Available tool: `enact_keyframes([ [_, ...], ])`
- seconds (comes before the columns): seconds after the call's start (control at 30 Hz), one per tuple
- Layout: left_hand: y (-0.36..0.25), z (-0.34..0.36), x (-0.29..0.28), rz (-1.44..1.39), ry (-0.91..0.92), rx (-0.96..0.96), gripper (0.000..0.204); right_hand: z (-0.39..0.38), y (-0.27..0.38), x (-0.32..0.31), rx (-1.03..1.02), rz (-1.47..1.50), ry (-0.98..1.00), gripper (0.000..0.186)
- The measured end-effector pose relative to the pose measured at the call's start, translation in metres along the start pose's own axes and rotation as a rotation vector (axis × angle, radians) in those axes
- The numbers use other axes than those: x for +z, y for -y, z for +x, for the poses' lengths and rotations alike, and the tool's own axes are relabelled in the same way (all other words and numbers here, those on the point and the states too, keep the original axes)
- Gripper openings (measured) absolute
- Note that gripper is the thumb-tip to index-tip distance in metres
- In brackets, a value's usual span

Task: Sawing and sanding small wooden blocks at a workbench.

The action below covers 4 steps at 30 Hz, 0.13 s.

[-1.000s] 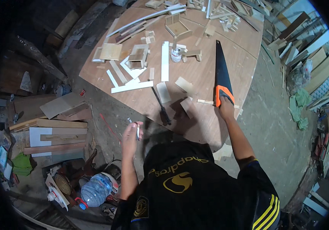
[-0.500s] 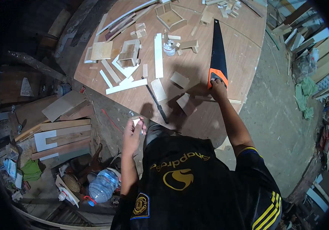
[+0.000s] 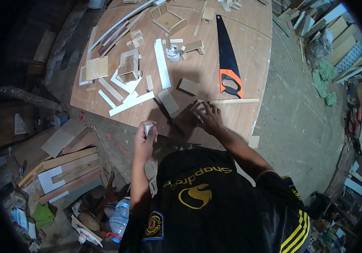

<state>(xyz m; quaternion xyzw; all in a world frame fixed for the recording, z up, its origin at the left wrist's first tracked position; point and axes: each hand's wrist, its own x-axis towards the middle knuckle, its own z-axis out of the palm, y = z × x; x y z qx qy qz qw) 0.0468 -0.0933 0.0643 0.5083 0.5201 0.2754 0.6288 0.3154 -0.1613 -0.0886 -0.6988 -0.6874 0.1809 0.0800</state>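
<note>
My left hand (image 3: 145, 137) is closed around a small pale piece of wood (image 3: 148, 127), just off the table's near edge. On the table, my right hand (image 3: 210, 119) has its fingers bent over a flat wooden block (image 3: 198, 110), which they partly cover. A hand saw (image 3: 227, 55) with a black blade and an orange and black handle lies beyond that hand, touched by neither. Close by are another wooden block (image 3: 189, 87), a pale wooden piece with a rounded corner (image 3: 168, 103) and a dark thin bar (image 3: 170, 116) passing beneath it.
White strips (image 3: 131, 103), a small open wooden box (image 3: 129, 66), a larger wooden tray (image 3: 168, 20) and a clear jar (image 3: 173, 54) stand across the table (image 3: 248, 59). A wooden strip (image 3: 235, 100) lies near its front edge. Boards (image 3: 65, 137) and a water jug (image 3: 120, 219) are on the floor at left.
My right hand has left the saw handle and moved left and nearer, onto the wooden block. The saw stays lying on the table. My left hand keeps its wood piece.
</note>
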Motion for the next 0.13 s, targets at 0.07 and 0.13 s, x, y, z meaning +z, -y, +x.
enact_keyframes([
  [0.07,-0.002,0.006,-0.011,-0.001,0.024,0.014,0.018,0.004,0.004,0.002,0.068,-0.029,-0.042,0.069],
  [0.13,0.005,0.000,-0.028,-0.052,-0.004,0.001,0.022,0.002,0.005,0.004,0.273,-0.026,0.125,0.083],
])
